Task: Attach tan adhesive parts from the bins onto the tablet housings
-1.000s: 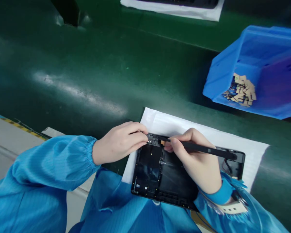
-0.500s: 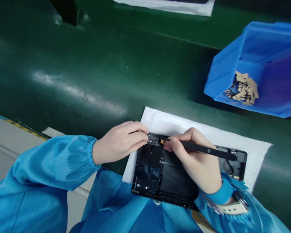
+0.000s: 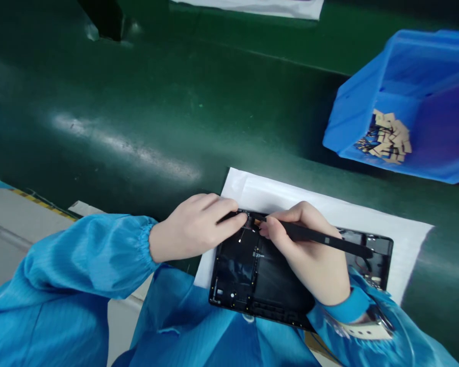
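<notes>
A black opened tablet frame (image 3: pixel 248 275) lies on a white foam sheet (image 3: pixel 275 196) on the green belt. My left hand (image 3: pixel 193 229) rests at the frame's top left corner, fingers pressed together on a small part there; what they pinch is too small to name. My right hand (image 3: pixel 313 260) grips a slim black stylus-like tool (image 3: pixel 321 238) like a pen, its tip down at the same corner, right beside my left fingertips. Both arms wear blue sleeves.
A blue plastic bin (image 3: pixel 409 102) at the right holds several small tan parts (image 3: pixel 388 140). Another white sheet (image 3: pixel 252 7) lies at the far edge. The dark green belt (image 3: pixel 145 112) spreads to the left and back; a grey ledge (image 3: pixel 7 229) sits at the near left.
My left fingers have slid slightly right over the corner part, meeting the tool tip. The right hand and tool have barely shifted.
</notes>
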### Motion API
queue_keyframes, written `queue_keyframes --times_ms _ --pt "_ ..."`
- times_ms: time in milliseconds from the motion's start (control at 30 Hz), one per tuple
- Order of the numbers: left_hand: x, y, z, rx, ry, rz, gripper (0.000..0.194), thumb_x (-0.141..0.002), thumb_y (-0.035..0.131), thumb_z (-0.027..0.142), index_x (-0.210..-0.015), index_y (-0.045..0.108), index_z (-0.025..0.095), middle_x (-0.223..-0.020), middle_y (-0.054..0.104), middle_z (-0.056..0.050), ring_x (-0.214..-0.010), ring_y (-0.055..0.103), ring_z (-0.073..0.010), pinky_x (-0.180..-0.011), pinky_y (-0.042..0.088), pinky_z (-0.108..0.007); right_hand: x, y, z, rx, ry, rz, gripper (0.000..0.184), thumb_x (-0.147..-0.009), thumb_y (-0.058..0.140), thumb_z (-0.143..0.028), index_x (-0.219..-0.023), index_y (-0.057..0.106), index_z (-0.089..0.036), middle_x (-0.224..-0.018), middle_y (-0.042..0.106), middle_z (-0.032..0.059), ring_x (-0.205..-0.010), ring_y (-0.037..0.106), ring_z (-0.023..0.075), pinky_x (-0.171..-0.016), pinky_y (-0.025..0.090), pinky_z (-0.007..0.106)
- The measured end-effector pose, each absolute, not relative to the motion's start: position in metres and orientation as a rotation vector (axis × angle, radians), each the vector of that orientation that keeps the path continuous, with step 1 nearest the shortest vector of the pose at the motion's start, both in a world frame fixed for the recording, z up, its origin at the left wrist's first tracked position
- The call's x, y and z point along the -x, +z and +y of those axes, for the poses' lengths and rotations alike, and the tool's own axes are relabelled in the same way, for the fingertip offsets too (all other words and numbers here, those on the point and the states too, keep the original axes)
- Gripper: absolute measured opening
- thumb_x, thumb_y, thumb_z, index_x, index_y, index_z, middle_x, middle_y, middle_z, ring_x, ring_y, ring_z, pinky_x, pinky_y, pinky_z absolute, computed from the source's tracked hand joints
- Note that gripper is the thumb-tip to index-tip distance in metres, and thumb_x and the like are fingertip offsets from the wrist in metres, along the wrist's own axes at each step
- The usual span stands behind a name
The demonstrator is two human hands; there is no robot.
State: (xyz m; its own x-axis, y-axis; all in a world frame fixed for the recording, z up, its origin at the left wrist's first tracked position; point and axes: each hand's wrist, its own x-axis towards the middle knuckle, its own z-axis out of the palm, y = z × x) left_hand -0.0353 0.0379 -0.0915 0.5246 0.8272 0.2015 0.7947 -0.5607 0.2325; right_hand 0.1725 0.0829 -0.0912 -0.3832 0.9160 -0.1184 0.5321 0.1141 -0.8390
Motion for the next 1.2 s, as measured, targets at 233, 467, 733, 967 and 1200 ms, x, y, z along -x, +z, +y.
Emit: queue_keyframes --times_ms 233,467,733,967,1200 --pt "0.032 -0.089 0.032 -2.819 0.335 1.521 0.027 -0.089 0.053 0.019 -0.114 0.061 0.020 -0.105 0.064 -0.002 -0.082 0.055 -0.0169 -0.069 0.040 -0.034 -0.172 -0.089 0.080 1.361 1.147 -1.963 0.015 -0.084 0.062 -0.027 -0.071 0.055 -0.021 -0.065 0.065 -0.0009 -0.058 0.062 0.0130 -0.053 0.046 0.024" --pt "0.033 -0.090 0.033 -2.753 0.347 1.554 0.027 -0.088 0.054 0.020 -0.113 0.062 0.024 -0.105 0.065 -0.002 -0.088 0.055 -0.0182 -0.071 0.038 -0.034 -0.171 -0.089 0.079 1.364 1.148 -1.927 0.015 -0.083 0.062 -0.026 -0.070 0.056 -0.021 -0.063 0.065 -0.0011 -0.056 0.062 0.0136 -0.052 0.047 0.025" --pt "0.027 -0.087 0.031 -2.769 0.359 1.593 0.023 -0.087 0.053 0.016 -0.107 0.064 0.020 -0.103 0.067 -0.004 -0.086 0.058 -0.0187 -0.070 0.039 -0.033 -0.181 -0.091 0.082 1.379 1.187 -1.832 0.016 -0.082 0.064 -0.028 -0.069 0.056 -0.022 -0.066 0.067 -0.0007 -0.059 0.065 0.0162 -0.056 0.050 0.029" --pt "0.027 -0.090 0.031 -2.785 0.340 1.526 0.025 -0.090 0.049 0.014 -0.112 0.061 0.016 -0.109 0.065 -0.005 -0.095 0.059 -0.0190 -0.074 0.044 -0.032 -0.182 -0.091 0.084 1.419 1.243 -1.815 0.017 -0.083 0.064 -0.029 -0.069 0.056 -0.022 -0.063 0.066 -0.0017 -0.059 0.065 0.0158 -0.057 0.049 0.029" --pt "0.031 -0.095 0.031 -2.768 0.361 1.412 0.027 -0.092 0.046 0.014 -0.116 0.058 0.012 -0.114 0.063 -0.007 -0.101 0.057 -0.0188 -0.081 0.048 -0.032 -0.182 -0.093 0.083 1.438 1.238 -1.802 0.019 -0.082 0.065 -0.031 -0.068 0.055 -0.022 -0.063 0.066 -0.0012 -0.057 0.064 0.0164 -0.056 0.048 0.031"
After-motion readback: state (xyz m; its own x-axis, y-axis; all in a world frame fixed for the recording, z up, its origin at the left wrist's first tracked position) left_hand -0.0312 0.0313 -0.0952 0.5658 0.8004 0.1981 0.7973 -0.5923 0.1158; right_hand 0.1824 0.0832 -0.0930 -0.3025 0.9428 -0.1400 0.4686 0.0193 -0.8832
